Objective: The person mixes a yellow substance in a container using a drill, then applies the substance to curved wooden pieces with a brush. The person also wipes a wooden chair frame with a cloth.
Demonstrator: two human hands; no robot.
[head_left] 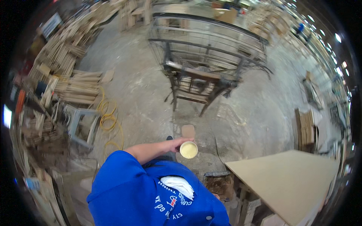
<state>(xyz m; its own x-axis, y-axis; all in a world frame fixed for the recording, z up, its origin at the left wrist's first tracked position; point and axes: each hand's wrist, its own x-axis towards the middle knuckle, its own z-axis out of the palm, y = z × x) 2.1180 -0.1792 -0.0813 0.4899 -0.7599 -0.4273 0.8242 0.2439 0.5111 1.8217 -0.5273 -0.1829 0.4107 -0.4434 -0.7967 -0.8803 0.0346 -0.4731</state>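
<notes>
My left hand (pixel 175 144) is closed around the side of a small round cup (pixel 189 150), held out in front of my body. Pale yellow liquid fills much of the cup, and its pale rim faces up. Of my right hand (pixel 216 196) only a sliver of skin shows beside my blue shirt; its fingers are hidden. Beyond the cup, a flat tan piece (pixel 188 131) lies on the concrete floor.
A dark metal rack (pixel 203 49) on legs stands ahead. A pale board (pixel 286 180) forms a tabletop at right, near a brown-stained box (pixel 219 185). At left are a yellow hose (pixel 108 120), a grey frame (pixel 83 126) and stacked wood strips (pixel 81 87).
</notes>
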